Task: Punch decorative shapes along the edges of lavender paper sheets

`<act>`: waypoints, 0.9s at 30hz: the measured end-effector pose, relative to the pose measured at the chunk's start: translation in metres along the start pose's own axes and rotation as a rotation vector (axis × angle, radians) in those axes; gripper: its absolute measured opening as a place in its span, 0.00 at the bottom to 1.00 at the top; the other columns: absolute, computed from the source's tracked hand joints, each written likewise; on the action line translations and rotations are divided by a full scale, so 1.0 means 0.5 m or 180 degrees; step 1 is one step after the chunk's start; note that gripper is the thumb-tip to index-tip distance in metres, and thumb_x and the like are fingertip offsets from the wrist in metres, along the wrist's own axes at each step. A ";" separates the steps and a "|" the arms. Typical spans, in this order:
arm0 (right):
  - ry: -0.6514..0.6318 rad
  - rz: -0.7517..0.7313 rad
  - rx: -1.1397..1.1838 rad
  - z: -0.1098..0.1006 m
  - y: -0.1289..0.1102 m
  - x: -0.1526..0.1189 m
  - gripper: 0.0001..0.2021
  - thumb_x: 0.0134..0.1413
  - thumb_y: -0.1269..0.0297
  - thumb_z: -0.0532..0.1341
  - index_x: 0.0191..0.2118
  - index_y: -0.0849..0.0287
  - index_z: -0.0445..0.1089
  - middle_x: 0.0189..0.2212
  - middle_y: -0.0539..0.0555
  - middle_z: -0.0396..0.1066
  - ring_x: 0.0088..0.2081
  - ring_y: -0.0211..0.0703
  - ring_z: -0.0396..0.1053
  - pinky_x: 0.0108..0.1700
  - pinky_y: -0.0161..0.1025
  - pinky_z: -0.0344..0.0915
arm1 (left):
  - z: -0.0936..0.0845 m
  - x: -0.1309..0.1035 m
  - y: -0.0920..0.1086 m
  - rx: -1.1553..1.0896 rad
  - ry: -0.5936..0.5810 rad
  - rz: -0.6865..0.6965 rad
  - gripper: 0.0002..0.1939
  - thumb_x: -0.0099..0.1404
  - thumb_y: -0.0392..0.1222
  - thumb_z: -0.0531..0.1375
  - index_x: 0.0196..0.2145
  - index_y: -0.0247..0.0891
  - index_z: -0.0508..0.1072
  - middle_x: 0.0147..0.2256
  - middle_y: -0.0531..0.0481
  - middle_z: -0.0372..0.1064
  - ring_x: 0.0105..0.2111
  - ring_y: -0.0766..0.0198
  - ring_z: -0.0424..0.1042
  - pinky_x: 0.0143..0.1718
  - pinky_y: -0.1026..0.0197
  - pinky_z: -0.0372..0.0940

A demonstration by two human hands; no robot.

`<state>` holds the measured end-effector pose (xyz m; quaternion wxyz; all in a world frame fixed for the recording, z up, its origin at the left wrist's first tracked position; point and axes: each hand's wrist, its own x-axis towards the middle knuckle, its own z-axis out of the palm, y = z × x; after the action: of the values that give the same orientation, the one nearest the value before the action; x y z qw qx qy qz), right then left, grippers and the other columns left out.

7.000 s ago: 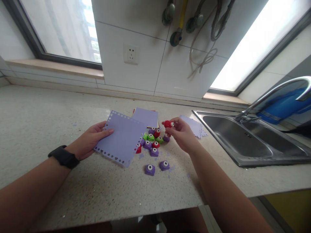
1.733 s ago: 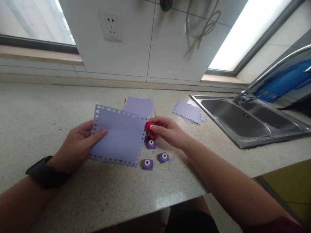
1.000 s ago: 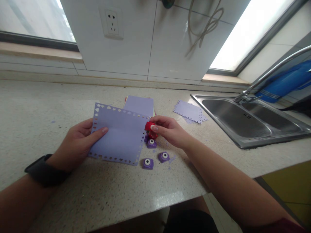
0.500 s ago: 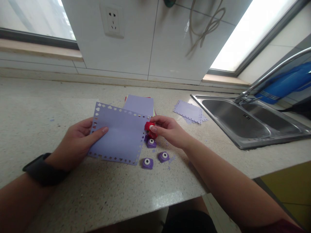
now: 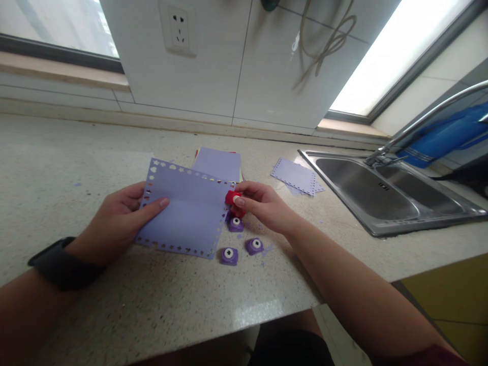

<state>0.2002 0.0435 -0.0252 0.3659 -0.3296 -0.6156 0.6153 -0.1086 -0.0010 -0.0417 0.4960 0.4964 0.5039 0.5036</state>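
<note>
Closest to us, at the bottom of the frame, runs the front edge of the worktop (image 5: 163, 295). Towards the lower centre stand two purple punches, a nearer one (image 5: 229, 256) and another just up and to its right (image 5: 254, 246), with paper scraps beside it.

At centre left, our left hand (image 5: 122, 216) pinches the lilac sheet (image 5: 183, 208), thumb flat on top and the other fingers behind. The sheet is tilted up above the worktop at the centre of the frame, with stars, hearts and other shapes cut along its edges. Our right hand (image 5: 267, 206) is curled closed around a red punch (image 5: 231, 197) at the sheet's right edge, thumb over its white button; we cannot tell whether the paper sits in the slot.

To do this well, we should probably keep the sheet taut and square to the punch, seat the edge fully, leave even spacing from neighbouring holes, then press straight down.

Farther back lie a paper stack (image 5: 218, 160) at upper centre and some punched sheets (image 5: 293, 174) right of it, near the sink (image 5: 419, 225).
</note>
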 end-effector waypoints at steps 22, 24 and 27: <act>-0.0029 -0.0031 0.0207 -0.004 -0.001 -0.002 0.14 0.56 0.58 0.74 0.44 0.59 0.76 0.31 0.50 0.77 0.30 0.35 0.72 0.35 0.36 0.70 | -0.001 0.002 -0.008 -0.0184 -0.0027 0.0093 0.17 0.61 0.47 0.75 0.45 0.40 0.81 0.38 0.49 0.85 0.31 0.65 0.82 0.31 0.68 0.77; -0.0029 -0.0033 0.0213 -0.004 -0.001 -0.002 0.14 0.56 0.59 0.74 0.44 0.59 0.77 0.32 0.50 0.77 0.30 0.35 0.72 0.35 0.36 0.71 | -0.001 0.002 -0.007 -0.0204 -0.0037 0.0083 0.17 0.61 0.47 0.75 0.45 0.40 0.81 0.38 0.49 0.85 0.30 0.65 0.82 0.31 0.67 0.77; -0.0017 -0.0026 0.0190 -0.004 -0.001 -0.003 0.14 0.56 0.59 0.74 0.44 0.59 0.77 0.33 0.50 0.78 0.31 0.35 0.73 0.35 0.36 0.71 | -0.002 0.002 -0.007 -0.0227 -0.0030 0.0090 0.17 0.61 0.46 0.75 0.45 0.40 0.81 0.38 0.49 0.85 0.31 0.64 0.83 0.32 0.66 0.78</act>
<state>0.2025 0.0434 -0.0246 0.3763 -0.3144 -0.5993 0.6328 -0.1096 0.0001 -0.0454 0.5086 0.4878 0.4763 0.5258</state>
